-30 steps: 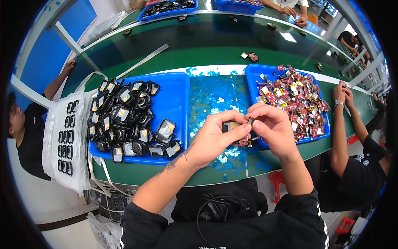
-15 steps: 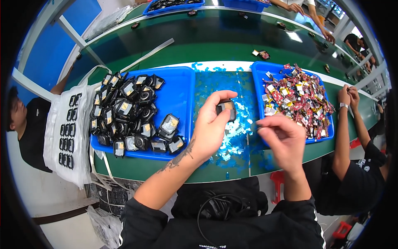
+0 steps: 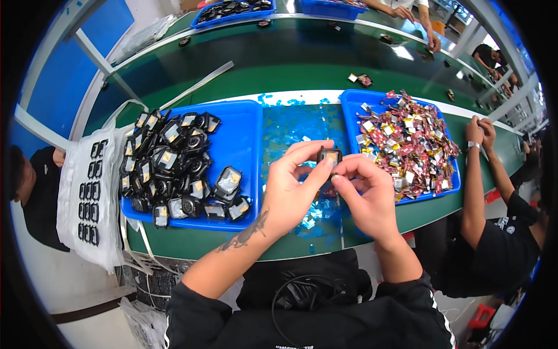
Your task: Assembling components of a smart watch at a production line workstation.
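My left hand (image 3: 290,189) grips a small black watch-like casing (image 3: 330,155) with a tan patch on its face, between thumb and fingers. Close against the casing's right side, my right hand (image 3: 372,198) is closed in a pinch. A small dark bit shows at its thumb tip, too small to name. To the left, similar black casings (image 3: 168,160) are heaped in a blue tray (image 3: 235,136). On the right, another blue tray (image 3: 351,119) holds a pile of small red circuit boards (image 3: 410,145) with silver and yellow parts.
Blue film scraps (image 3: 290,125) litter the green table between the trays. A conveyor belt (image 3: 279,55) carrying scattered small parts runs beyond. White padded sheeting (image 3: 87,198) with rows of black frames hangs at far left. At right are a co-worker's arms (image 3: 476,174); other people stand farther off.
My right hand has moved left from beside the right tray and now meets the casing in my left hand. The casing sits slightly farther right in the picture. The whole view has shifted a little.
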